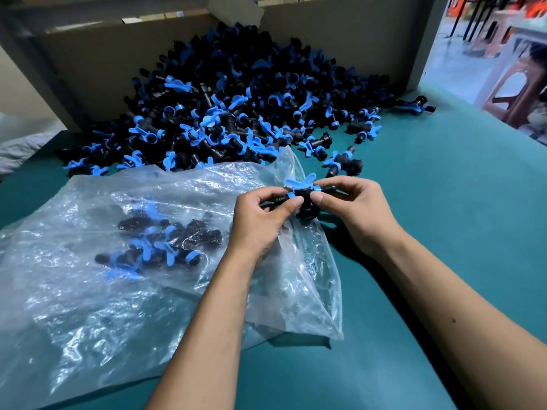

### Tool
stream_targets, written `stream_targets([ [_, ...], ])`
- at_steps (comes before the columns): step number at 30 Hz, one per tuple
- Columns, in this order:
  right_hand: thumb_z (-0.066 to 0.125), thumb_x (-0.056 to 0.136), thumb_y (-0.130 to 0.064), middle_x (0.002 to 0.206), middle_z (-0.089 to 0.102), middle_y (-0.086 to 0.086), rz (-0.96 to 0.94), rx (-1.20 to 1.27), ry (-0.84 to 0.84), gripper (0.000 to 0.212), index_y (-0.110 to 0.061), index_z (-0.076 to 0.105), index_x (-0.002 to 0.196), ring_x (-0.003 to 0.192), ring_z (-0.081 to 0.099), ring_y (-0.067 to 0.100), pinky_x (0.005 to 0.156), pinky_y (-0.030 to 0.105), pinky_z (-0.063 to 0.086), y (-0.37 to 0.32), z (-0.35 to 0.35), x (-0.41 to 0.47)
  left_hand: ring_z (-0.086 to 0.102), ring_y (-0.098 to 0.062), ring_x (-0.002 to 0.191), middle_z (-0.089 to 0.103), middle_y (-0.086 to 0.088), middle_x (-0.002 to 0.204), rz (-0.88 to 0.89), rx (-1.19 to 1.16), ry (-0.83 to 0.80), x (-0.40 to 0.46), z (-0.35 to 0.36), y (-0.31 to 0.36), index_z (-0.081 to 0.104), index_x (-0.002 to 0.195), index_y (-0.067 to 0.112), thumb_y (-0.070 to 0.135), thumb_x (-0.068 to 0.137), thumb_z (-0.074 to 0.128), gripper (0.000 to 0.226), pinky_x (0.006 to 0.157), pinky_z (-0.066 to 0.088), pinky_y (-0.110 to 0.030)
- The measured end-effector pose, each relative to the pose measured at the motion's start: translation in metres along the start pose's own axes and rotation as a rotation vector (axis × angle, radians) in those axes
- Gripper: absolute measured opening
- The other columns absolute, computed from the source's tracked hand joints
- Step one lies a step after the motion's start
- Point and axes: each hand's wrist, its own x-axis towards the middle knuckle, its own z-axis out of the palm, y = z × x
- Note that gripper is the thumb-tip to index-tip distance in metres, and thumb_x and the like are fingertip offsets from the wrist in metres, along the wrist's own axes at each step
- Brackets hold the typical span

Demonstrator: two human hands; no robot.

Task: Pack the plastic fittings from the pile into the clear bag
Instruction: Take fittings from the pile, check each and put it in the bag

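Above the bag (165, 261) mouth, my left hand (260, 220) and right hand (355, 214) both pinch one fitting (306, 199); a slack rim could deflect it onto the table (444, 202).

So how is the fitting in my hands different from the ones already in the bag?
The held fitting is pinched by both the left hand and the right hand above the mouth of the clear bag; the bagged fittings lie loose inside. The held one is single and seen sharply; the bagged ones are a small cluster, dulled by the plastic. Both are black with blue collars.
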Motion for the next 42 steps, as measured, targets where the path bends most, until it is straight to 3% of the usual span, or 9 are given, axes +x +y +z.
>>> stream_targets([
  [7, 0.085, 0.073, -0.025, 0.082, 0.074, 0.004, 0.013, 0.204, 0.203, 0.019, -0.017, 0.077, 0.087, 0.077, 0.069, 0.017, 0.072, 0.029, 0.05, 0.0, -0.003, 0.003, 0.072, -0.017, 0.09, 0.08, -0.002, 0.096, -0.093, -0.174, 0.081, 0.002, -0.008, 0.004, 0.082, 0.092, 0.024, 0.02, 0.081, 0.085, 0.012, 0.087, 0.058, -0.032],
  [14, 0.084, 0.078, -0.011, 0.083, 0.076, 0.018, -0.074, 0.027, -0.067, 0.015, -0.014, 0.077, 0.091, 0.071, 0.075, 0.027, 0.068, 0.027, 0.057, -0.001, 0.002, -0.002, 0.076, -0.016, 0.092, 0.081, -0.002, 0.096, 0.0, -0.021, -0.086, -0.004, -0.004, 0.004, 0.08, 0.101, 0.013, 0.017, 0.086, 0.083, 0.016, 0.081, 0.055, -0.021],
  [21, 0.082, 0.082, -0.013, 0.076, 0.071, -0.004, -0.039, 0.156, 0.294, 0.01, -0.019, 0.075, 0.087, 0.066, 0.06, 0.009, 0.064, 0.022, 0.05, 0.003, -0.002, 0.005, 0.067, -0.011, 0.075, 0.078, 0.0, 0.083, -0.045, -0.1, 0.017, 0.0, -0.008, 0.003, 0.083, 0.089, 0.026, 0.024, 0.084, 0.084, 0.005, 0.074, 0.056, -0.028],
  [26, 0.078, 0.086, -0.032, 0.093, 0.066, -0.003, -0.238, -0.27, 0.29, 0.026, -0.018, 0.059, 0.097, 0.075, 0.065, 0.018, 0.061, 0.033, 0.054, 0.007, 0.009, -0.002, 0.064, -0.016, 0.067, 0.074, -0.001, 0.076, -0.075, -0.176, 0.147, -0.004, -0.001, 0.007, 0.082, 0.089, 0.018, 0.038, 0.078, 0.085, 0.023, 0.069, 0.053, -0.035],
  [28, 0.08, 0.083, -0.038, 0.095, 0.064, -0.008, -0.342, -0.484, 0.214, 0.032, -0.023, 0.058, 0.099, 0.081, 0.065, 0.013, 0.064, 0.026, 0.052, 0.008, 0.015, -0.005, 0.058, -0.014, 0.06, 0.069, 0.001, 0.069, -0.069, -0.179, 0.17, -0.004, 0.0, 0.009, 0.081, 0.088, 0.013, 0.04, 0.079, 0.086, 0.029, 0.066, 0.048, -0.033],
  [32, 0.086, 0.078, -0.033, 0.092, 0.066, -0.01, -0.464, -0.65, 0.17, 0.036, -0.02, 0.061, 0.101, 0.084, 0.066, 0.011, 0.07, 0.027, 0.054, 0.005, 0.018, -0.006, 0.055, -0.013, 0.053, 0.067, 0.0, 0.063, -0.002, -0.078, 0.106, -0.008, 0.004, 0.013, 0.079, 0.085, 0.014, 0.042, 0.082, 0.084, 0.029, 0.057, 0.046, -0.03],
  [35, 0.082, 0.083, -0.019, 0.088, 0.071, -0.002, -0.368, -0.421, 0.234, 0.023, -0.015, 0.064, 0.096, 0.081, 0.071, 0.016, 0.067, 0.03, 0.058, 0.005, 0.017, -0.006, 0.058, -0.018, 0.056, 0.066, -0.003, 0.062, 0.029, -0.075, 0.074, -0.011, 0.005, 0.017, 0.079, 0.083, 0.016, 0.048, 0.092, 0.073, 0.034, 0.061, 0.049, -0.032],
  [39, 0.063, 0.098, -0.009, 0.088, 0.073, 0.019, -0.045, 0.349, 0.194, 0.004, -0.007, 0.062, 0.095, 0.083, 0.075, 0.033, 0.062, 0.027, 0.059, -0.008, 0.02, -0.007, 0.053, -0.015, 0.053, 0.059, -0.008, 0.061, 0.042, -0.21, 0.125, -0.009, -0.001, 0.021, 0.081, 0.084, 0.021, 0.03, 0.098, 0.069, 0.021, 0.055, 0.049, -0.025],
  [42, 0.054, 0.103, -0.016, 0.085, 0.074, 0.018, 0.114, 0.66, 0.167, 0.019, 0.0, 0.063, 0.101, 0.078, 0.076, 0.023, 0.057, 0.016, 0.056, -0.017, 0.017, -0.008, 0.054, -0.007, 0.057, 0.067, -0.004, 0.07, 0.051, -0.249, 0.155, -0.008, -0.005, 0.022, 0.08, 0.094, 0.013, 0.011, 0.096, 0.071, 0.009, 0.058, 0.046, -0.02],
])
